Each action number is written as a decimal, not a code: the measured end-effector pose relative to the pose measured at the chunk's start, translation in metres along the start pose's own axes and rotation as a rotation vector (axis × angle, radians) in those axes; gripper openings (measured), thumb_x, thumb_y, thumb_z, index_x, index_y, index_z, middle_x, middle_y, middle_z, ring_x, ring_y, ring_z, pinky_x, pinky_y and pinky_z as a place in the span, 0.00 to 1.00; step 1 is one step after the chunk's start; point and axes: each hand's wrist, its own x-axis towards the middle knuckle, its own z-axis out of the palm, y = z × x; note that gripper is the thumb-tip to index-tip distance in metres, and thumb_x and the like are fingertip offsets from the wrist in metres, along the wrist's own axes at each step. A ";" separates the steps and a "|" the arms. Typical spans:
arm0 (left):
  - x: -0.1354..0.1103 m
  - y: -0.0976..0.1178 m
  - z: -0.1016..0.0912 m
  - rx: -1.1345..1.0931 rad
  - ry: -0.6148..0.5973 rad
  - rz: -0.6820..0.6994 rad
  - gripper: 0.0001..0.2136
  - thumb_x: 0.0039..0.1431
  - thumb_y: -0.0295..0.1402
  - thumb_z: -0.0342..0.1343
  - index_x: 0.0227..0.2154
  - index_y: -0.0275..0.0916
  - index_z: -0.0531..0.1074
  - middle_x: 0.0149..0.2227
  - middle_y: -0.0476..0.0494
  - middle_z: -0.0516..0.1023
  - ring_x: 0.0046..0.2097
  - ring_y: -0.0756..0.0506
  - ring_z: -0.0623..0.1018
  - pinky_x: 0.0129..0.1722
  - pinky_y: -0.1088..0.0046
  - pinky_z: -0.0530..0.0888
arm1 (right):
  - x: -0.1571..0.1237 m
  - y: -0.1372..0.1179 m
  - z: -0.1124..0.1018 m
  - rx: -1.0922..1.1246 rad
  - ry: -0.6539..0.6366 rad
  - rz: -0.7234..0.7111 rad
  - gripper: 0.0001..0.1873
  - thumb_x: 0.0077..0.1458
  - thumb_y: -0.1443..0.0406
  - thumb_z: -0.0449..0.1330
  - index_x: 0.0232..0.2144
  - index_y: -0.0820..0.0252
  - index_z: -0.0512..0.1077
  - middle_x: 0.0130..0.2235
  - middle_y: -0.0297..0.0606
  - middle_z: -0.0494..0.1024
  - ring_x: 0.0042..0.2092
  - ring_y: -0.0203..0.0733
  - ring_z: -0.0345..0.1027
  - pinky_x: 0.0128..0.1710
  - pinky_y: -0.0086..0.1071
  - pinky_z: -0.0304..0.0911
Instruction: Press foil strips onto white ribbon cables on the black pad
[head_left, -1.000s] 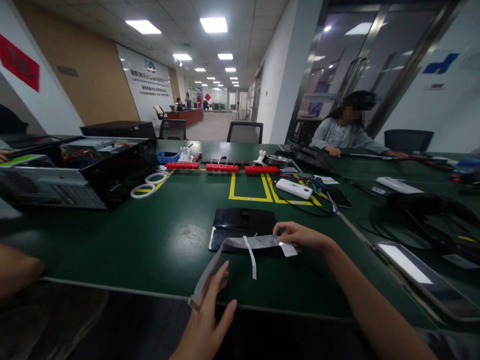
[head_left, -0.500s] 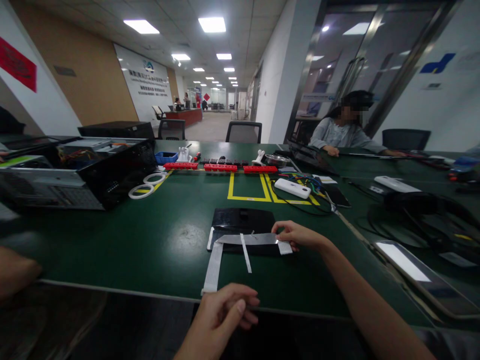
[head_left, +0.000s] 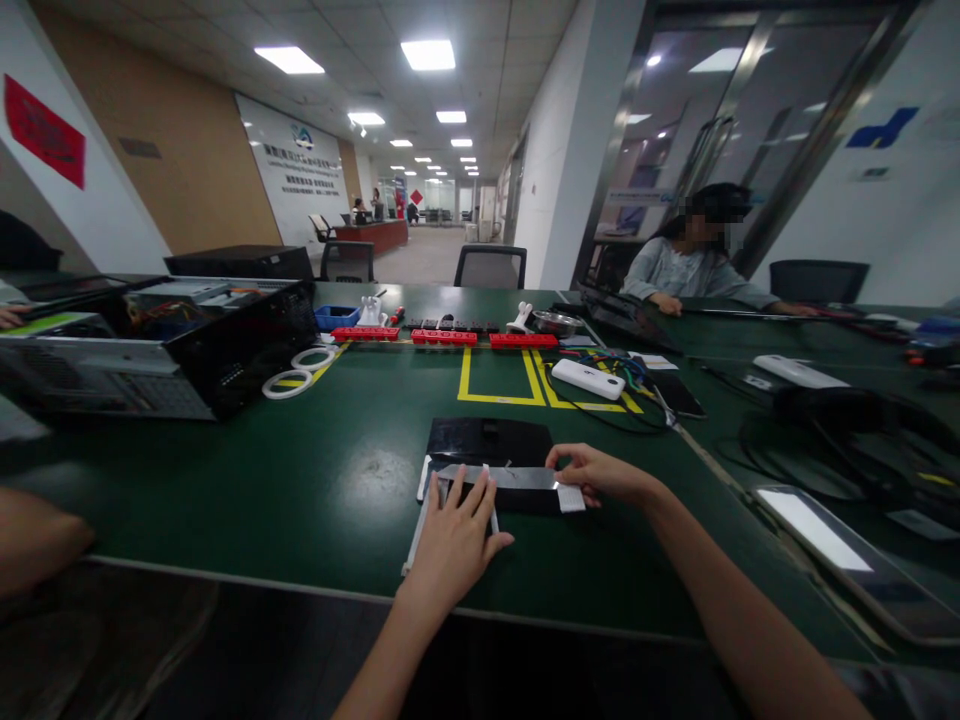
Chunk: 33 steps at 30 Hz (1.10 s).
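A flat black panel (head_left: 487,438) lies on the green table in front of me. Across it runs a grey-white flat ribbon cable (head_left: 525,478), folded at both ends, its left tail coming down toward the table's near edge. My left hand (head_left: 459,525) lies over the cable's left part with fingers stretched out, hiding most of that tail and of a thin white strip. At the cable's right fold, my right hand (head_left: 589,472) pinches the cable between thumb and fingers. The cable's short right tail (head_left: 571,498) sticks out below these fingers.
On the left stands an opened computer case (head_left: 187,345) beside two white tape rolls (head_left: 287,384). Red racks (head_left: 444,337) line the back. At right lie a white device (head_left: 587,379), a phone (head_left: 814,530) and black cables. Another person (head_left: 694,255) sits across the table.
My left hand has moved up and forward from the table's near edge onto the left part of the ribbon cable, its fingers straightening. My right hand stays at the right fold.
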 end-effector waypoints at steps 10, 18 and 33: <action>0.000 -0.004 0.001 -0.046 -0.130 -0.027 0.31 0.61 0.51 0.40 0.61 0.36 0.52 0.63 0.43 0.55 0.63 0.31 0.52 0.58 0.44 0.52 | 0.003 0.002 0.001 -0.003 -0.004 0.016 0.18 0.47 0.58 0.59 0.37 0.62 0.60 0.16 0.27 0.66 0.15 0.29 0.57 0.13 0.20 0.51; 0.001 -0.005 0.000 -0.089 -0.161 -0.057 0.32 0.61 0.53 0.34 0.62 0.39 0.51 0.63 0.44 0.55 0.64 0.32 0.50 0.59 0.44 0.49 | 0.001 0.001 0.001 -0.008 -0.013 0.014 0.18 0.48 0.58 0.59 0.37 0.62 0.61 0.17 0.27 0.66 0.16 0.29 0.58 0.13 0.20 0.51; -0.015 -0.047 -0.020 -0.239 0.039 -0.197 0.20 0.66 0.37 0.39 0.59 0.38 0.56 0.59 0.41 0.64 0.61 0.45 0.60 0.59 0.57 0.57 | -0.001 0.000 0.000 -0.006 -0.005 0.015 0.18 0.48 0.59 0.59 0.38 0.62 0.61 0.19 0.27 0.66 0.17 0.29 0.59 0.14 0.21 0.53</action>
